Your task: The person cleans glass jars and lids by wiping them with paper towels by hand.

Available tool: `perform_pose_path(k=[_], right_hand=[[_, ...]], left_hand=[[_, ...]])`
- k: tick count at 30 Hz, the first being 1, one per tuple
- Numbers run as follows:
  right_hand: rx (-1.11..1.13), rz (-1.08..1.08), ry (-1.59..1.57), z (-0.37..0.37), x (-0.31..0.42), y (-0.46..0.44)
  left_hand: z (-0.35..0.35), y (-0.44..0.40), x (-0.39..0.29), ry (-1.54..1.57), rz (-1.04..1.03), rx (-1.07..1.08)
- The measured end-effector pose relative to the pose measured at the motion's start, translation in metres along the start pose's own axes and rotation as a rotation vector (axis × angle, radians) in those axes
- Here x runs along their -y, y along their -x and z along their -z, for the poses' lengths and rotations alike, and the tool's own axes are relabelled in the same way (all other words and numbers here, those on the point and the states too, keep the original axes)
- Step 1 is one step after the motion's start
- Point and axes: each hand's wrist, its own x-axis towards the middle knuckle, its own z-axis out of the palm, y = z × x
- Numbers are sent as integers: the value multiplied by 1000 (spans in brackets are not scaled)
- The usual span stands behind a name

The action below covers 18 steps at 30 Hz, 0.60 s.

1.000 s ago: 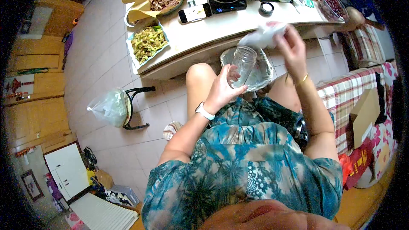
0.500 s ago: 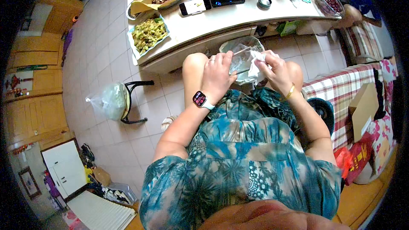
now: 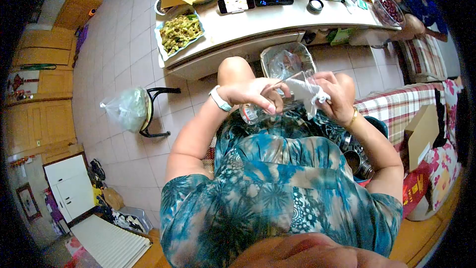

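Fingers of the right hand (image 3: 338,98) clamp white tissue (image 3: 314,101) beside a partly hidden jar (image 3: 248,114).

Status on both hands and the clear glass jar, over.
Left hand on clear glass jar, jar tilted. Right hand holding crumpled white tissue by its far end. Plastic-lined bin beyond; no obstruction visible.

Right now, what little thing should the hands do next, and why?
Maybe the left hand should steady the clear container while the right hand gently wipes it: the right fingers pinch a crumpled white wipe against it, and the left fingers are beside it.
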Motion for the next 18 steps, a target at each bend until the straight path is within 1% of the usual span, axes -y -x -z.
perform_pose_path(k=[1, 2, 3, 4, 5, 6, 7, 8, 9, 10, 11, 12, 13, 14, 15, 16, 17, 18], right_hand=[[73, 47, 39, 2, 1, 1], [76, 48, 38, 2, 2, 1], [50, 35, 50, 4, 3, -1], [23, 23, 65, 6, 2, -3], [-65, 69, 52, 0, -13, 1], [-188, -103, 6, -6, -4, -1], [-324, -173, -55, -14, 1, -9], [-461, -243, -116, -21, 4, -17], [-461, -240, -119, -26, 7, -25], [-553, -376, -367, -27, 11, -33], [-639, -510, -616, -28, 15, -41], [-721, -645, -867, -29, 17, -47], [-758, -509, -966, -32, 14, -54], [-858, -445, -1008, -35, 14, -61], [-908, -415, -1011, -43, -8, -49], [-932, -398, -1013, -48, -17, -43], [-955, -380, -1013, -54, -27, -36], [-880, -329, -889, -56, -24, -36]], left_hand=[[-4, -2, 2, 6, -12, 12], [-8, -3, 6, 12, -24, 22], [-16, -5, 3, -186, -39, -105], [-24, -9, 1, -190, -42, -105], [-33, -14, 2, -398, -126, -297], [-42, -20, 3, -601, -210, -490], [-50, -27, 6, -828, -272, -701], [-59, -35, 6, -879, -272, -847], [-63, -44, 13, -928, -306, -928], [-65, -51, 20, -978, -342, -1010], [-63, -57, 24, -981, -344, -1012], [-62, -62, 26, -623, -379, -863], [-61, -65, 28, -269, -401, -699], [-58, -65, 30, -267, -400, -695], [-55, -64, 30, -97, -425, -591], [-52, -61, 30, 70, -448, -484], [-56, -58, 24, 149, -453, -492], [-56, -59, 24, 147, -456, -494]])
